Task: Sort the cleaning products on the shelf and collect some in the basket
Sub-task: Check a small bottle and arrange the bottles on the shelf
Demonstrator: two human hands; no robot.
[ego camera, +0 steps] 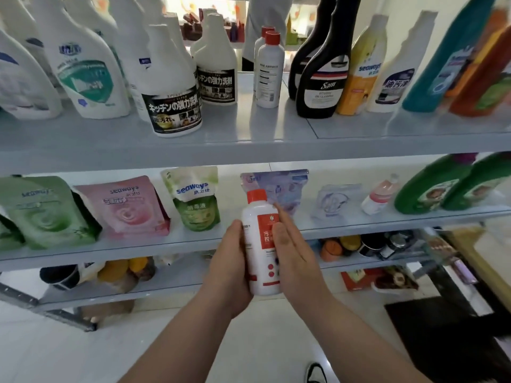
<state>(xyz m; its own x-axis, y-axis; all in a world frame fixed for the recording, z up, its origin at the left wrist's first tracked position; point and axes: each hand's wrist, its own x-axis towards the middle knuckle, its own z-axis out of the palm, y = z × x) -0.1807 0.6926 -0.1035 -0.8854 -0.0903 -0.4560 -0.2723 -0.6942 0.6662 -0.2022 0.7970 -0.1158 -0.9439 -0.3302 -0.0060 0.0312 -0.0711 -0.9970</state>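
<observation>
The bottle (262, 272) is white, with a red cap and a red label, and is held upright in front of the middle shelf (138, 250), clear of the boards and between both hands. The left hand (229, 266) cups the bottle from the left and from beneath: the thumb lies along the left side, and the fingers pass behind the bottle, out of view. The right hand (293, 255) lies against the right front of the bottle with fingers straight and pressed together, partly covering the label. On the top shelf (249, 150), two like bottles (269, 70) with red caps stand one behind the other, directly above the held bottle. To their left stand two white refills (172, 106) with black labels; to their right stand a dark bottle (322, 87) and a yellow bottle (359, 76), touching side by side. On the middle shelf, a green pouch (49, 214), a pink pouch (127, 208) and a green-and-white pouch (196, 200) stand in a row to the left of the hands. A purple pouch (287, 183) stands just behind the held bottle. Two green jugs (431, 186) lean at the right end.
</observation>
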